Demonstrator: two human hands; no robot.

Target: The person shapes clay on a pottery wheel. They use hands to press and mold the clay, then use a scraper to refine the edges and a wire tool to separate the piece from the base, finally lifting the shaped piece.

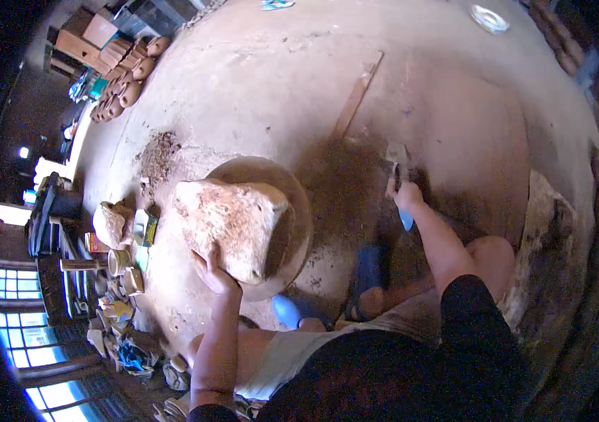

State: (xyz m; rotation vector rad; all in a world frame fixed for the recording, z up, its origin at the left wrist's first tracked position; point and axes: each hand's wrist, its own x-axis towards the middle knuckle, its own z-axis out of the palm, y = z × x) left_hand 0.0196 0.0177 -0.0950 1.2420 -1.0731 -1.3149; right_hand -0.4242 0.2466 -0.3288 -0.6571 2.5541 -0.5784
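Note:
In front of me a large pale block [226, 219], rough and stained brown, possibly a plaster mould, rests on a round disc [301, 211]. My left hand [216, 273] lies against the block's near side, its fingers stretched out. Off to the right, my right hand [408, 197] is closed round the handle of a flat-bladed scraper [397, 156]. The blade points away from me, low over a dark patch of floor [342, 197]. Whether it touches the floor I cannot tell.
A flat strip of wood [358, 97] lies beyond the dark patch. Brown crumbs [159, 158] are scattered left of the disc. Several clay pots [129, 91] stand at the far left. Bowls [119, 262] and a pale lump [111, 224] sit nearer on the left. A white ring [489, 20] lies far right.

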